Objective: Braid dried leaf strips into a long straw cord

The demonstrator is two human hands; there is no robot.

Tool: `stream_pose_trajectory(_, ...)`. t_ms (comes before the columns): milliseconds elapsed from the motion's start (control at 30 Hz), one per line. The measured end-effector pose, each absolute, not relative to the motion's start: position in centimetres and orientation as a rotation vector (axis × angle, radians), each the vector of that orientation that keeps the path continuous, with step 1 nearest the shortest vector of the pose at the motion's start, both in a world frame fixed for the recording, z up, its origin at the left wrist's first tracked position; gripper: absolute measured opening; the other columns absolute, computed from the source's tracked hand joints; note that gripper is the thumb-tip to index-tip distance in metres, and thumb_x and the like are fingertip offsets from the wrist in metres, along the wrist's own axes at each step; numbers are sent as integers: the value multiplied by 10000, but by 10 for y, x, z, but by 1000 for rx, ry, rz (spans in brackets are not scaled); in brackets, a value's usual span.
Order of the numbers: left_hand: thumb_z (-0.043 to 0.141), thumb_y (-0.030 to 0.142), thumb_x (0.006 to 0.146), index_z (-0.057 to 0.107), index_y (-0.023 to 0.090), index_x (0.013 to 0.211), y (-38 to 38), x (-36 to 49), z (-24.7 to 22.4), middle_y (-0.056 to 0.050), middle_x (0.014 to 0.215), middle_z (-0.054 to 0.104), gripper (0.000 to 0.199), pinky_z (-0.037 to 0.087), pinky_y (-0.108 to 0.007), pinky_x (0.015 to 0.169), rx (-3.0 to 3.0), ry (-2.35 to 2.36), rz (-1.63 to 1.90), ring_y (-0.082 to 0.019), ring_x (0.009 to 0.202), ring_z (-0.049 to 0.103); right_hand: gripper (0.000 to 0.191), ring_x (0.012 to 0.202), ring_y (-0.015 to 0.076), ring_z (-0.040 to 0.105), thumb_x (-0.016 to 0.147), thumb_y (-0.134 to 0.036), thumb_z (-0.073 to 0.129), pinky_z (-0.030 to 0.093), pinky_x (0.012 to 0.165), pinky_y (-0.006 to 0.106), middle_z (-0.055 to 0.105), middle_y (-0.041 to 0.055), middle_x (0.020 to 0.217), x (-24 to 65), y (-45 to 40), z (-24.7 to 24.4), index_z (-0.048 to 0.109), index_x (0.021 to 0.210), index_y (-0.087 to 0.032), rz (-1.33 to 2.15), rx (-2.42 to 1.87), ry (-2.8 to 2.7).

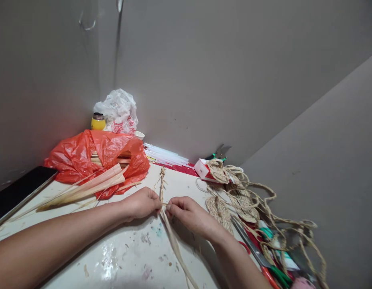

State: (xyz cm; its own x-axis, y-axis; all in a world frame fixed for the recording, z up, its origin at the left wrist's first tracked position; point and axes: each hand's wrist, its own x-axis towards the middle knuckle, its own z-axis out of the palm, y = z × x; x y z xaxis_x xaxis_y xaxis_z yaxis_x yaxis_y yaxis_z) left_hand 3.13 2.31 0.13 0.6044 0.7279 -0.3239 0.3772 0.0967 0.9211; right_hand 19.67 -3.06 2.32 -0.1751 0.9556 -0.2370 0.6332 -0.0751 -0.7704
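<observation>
Straw-coloured fibre formed the narrow braid lying just ahead of the person's fingers on the stained white table. From where I stood, the left hand had thumb and fingers closed on the braid's near end; the right hand, just beside it, pinched a thin strand between thumb and forefinger. Loose pale fibres trailed from between the hands toward the person. Left of the fingers, dry husks lay against a red plastic bag; to their right, a coiled braided piece sat near some scissors.
</observation>
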Motion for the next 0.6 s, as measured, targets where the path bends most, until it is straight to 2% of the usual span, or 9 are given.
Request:
stream_pose_trajectory(200,481,276,655,565,141,534,23,31,-5,29,483,517,199,263,-227,503,1498,834,409,-84,474,374,252,351,62,240,785,-295,421,183,377,199,340,-80,387,177,-36,22,528,600,-163,1435,-1649,-1469)
stream_pose_trajectory(300,459,258,663,531,153,514,22,30,-2,30,441,498,196,223,-227,456,1407,769,403,-74,417,323,243,265,86,328,786,-293,367,223,339,200,408,-63,340,165,-40,14,515,629,-181,1534,-1670,-1325)
stream_pose_trajectory(367,470,249,655,470,171,499,21,30,0,62,387,408,174,167,-229,419,1349,791,390,-60,373,241,241,294,115,434,785,-264,354,284,362,211,471,-29,363,159,-43,8,505,615,-184,1421,-1757,-1421)
stream_pose_trajectory(467,488,241,633,406,185,491,20,30,0,92,368,296,174,102,-236,392,1322,850,371,-48,351,176,272,436,138,536,800,-238,370,324,449,232,585,49,482,153,-50,4,521,584,-171,946,-1914,-1735)
stream_pose_trajectory(533,510,246,624,429,185,507,19,30,-2,95,365,284,155,84,-240,378,1326,888,366,-49,341,178,273,546,155,568,811,-234,394,331,507,250,649,94,610,151,-56,7,548,596,-163,662,-1947,-1909)
stream_pose_trajectory(600,539,265,627,513,172,557,20,30,-3,94,354,302,120,86,-241,363,1322,895,358,-54,327,191,255,579,154,557,807,-224,422,323,521,251,655,88,650,151,-62,14,546,592,-166,620,-1903,-2026)
